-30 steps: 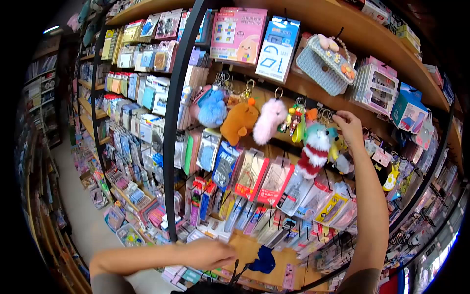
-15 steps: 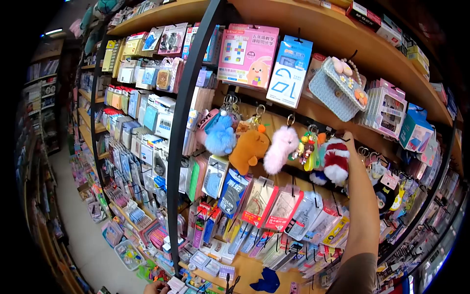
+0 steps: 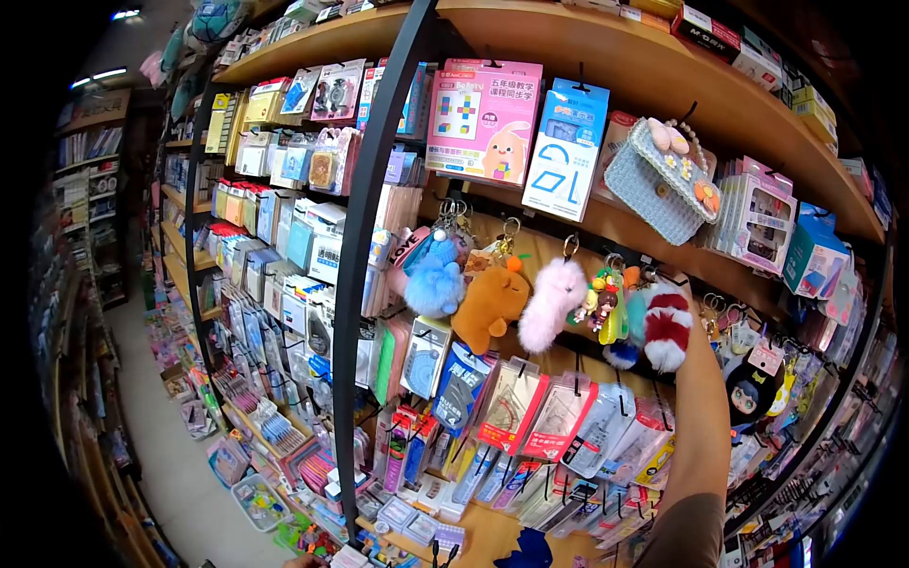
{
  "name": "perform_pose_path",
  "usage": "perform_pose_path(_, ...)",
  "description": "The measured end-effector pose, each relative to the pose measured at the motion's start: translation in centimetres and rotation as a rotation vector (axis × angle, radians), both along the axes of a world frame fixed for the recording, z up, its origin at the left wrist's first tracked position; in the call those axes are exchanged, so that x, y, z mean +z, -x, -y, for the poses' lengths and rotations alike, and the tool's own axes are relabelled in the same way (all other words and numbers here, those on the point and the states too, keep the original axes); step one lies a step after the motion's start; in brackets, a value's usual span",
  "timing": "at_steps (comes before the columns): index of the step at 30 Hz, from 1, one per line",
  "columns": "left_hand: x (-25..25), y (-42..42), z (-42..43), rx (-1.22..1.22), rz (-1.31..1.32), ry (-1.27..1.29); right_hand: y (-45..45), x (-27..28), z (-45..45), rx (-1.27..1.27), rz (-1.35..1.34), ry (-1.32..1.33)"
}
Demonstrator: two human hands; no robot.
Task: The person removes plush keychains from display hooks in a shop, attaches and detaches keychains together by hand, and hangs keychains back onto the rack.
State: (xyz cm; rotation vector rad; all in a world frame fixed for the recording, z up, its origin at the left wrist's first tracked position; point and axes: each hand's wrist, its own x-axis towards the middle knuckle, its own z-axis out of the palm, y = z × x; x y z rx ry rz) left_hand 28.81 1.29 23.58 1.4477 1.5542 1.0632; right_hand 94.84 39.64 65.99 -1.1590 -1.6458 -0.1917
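My right forearm reaches up to a rail of plush keychains, and my right hand (image 3: 684, 292) is beside the top of a red-and-white striped fluffy keychain (image 3: 668, 331). Its fingers are hidden, so any grip cannot be made out. Left of it hang a bunch of small figure charms (image 3: 603, 305), a pink fluffy keychain (image 3: 552, 303), a brown plush keychain (image 3: 490, 305) and a blue fluffy one (image 3: 434, 284). Only a sliver of my left hand (image 3: 303, 561) shows at the bottom edge, near small packets; its fingers are out of sight.
A black upright post (image 3: 365, 256) stands left of the keychains. Above hang a pink boxed set (image 3: 485, 118), a blue ruler pack (image 3: 566, 147) and a grey crocheted bag (image 3: 658, 180). Ruler packs (image 3: 511, 405) hang below. An aisle floor (image 3: 156, 454) runs along the left.
The view has shifted slightly, so the shelves sit lower and further right. My right hand is now more hidden behind the striped keychain. My left hand has sunk almost out of view.
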Motion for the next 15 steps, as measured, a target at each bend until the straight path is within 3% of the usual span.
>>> perform_pose_path(6,-1.2,0.5,0.8,-0.019,-0.012,-0.004,1.7,0.7,2.2,0.194,-0.126,-0.007)
perform_pose_path(9,-0.9,0.7,1.0,-0.013,-0.008,0.008,6.9,1.4,7.7,0.025,-0.164,0.094)
perform_pose_path(10,-0.9,0.8,1.0,-0.014,-0.012,-0.007,8.9,1.7,9.6,0.071,-0.310,0.144)
perform_pose_path(15,-0.8,0.6,-0.1,-0.058,0.006,0.007,13.4,3.6,16.4,0.137,-0.397,0.287)
